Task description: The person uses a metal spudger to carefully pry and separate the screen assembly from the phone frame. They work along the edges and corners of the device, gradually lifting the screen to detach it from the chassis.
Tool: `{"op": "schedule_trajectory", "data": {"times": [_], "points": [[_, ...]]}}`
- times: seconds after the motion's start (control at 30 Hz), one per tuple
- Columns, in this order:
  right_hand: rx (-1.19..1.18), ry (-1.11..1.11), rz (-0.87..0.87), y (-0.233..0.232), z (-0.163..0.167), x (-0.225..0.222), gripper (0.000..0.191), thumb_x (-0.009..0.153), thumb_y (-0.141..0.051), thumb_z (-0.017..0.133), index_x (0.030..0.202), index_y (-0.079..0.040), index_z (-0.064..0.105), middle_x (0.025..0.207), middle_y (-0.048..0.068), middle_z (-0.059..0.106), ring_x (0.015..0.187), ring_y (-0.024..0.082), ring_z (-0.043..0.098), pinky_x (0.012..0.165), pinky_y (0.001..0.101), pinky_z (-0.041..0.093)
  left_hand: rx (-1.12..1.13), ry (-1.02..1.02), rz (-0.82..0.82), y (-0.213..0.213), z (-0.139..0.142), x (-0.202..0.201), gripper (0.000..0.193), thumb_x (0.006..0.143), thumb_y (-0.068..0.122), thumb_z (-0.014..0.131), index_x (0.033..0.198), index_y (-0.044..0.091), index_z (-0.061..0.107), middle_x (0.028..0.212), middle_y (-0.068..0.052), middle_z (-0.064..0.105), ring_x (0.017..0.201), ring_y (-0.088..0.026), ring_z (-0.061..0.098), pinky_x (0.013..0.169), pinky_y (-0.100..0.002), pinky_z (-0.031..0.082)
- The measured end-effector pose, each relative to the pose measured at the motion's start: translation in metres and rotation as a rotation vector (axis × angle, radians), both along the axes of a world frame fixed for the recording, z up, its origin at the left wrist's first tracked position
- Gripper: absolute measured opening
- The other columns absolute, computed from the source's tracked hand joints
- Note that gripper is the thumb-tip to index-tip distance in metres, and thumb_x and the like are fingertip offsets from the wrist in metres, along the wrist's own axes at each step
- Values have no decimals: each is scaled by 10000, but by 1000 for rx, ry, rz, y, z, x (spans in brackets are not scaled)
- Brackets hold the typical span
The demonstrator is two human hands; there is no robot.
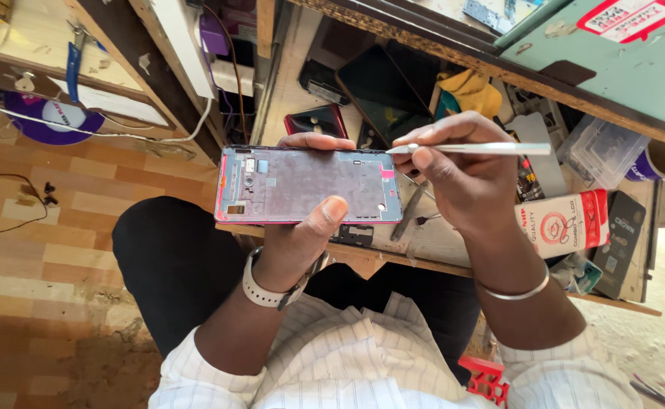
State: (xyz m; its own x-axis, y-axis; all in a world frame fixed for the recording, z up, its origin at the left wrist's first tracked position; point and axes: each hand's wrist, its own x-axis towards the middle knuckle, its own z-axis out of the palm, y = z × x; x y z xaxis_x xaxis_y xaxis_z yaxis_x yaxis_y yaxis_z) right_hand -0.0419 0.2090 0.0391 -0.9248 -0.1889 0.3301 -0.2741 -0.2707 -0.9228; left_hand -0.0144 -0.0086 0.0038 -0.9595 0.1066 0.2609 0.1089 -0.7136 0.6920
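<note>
— Above your lap, what is your left hand (296, 227) doing?

— Your left hand holds an opened phone frame (308, 185). It is flat and lies sideways, with its inside facing up at you. Your thumb presses on the near edge, and your fingers (316, 141) curl over the far edge. So that hand is closed around the frame. You wear a pale watch (270, 286) on that wrist.

— And your right hand (465, 178)?

— Your right hand pinches a thin silver metal tool (475, 149). It holds the tool like a pen. Its fingers are closed tight on it. The tip of the tool is right at the far right corner of the frame. You have a silver bangle (516, 291) on that wrist.

— Where is the frame?

— It is up in the air, in front of the wooden table (453, 254), not lying on it.

— What is on the table?

— Lots of small things. A dark phone (385, 95) lies past your hands, next to a yellow cloth (470, 91). A red and white box (563, 223) sits just to the right of your right hand. A clear plastic box (603, 151) is farther right.
</note>
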Motion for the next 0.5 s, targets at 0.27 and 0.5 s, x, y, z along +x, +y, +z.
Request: {"op": "schedule_trajectory", "data": {"times": [0.27,0.5], "points": [[156,73,-59,-3,-2,5,159,1018,70,707,1146,41,618,1095,211,720,1043,191,731,908,268,614,-67,28,24,-2,1,1,552,927,222,826,1335,38,504,1310,-136,594,1177,-160,577,1099,-342,514],[106,-39,7,-9,-3,5,144,1018,59,711,1142,57,639,1067,210,725,1036,210,724,927,284,593,-53,14,-92,-3,3,3,585,904,229,820,1349,32,497,1295,-127,590,1179,-169,570,1105,-350,504]]}}
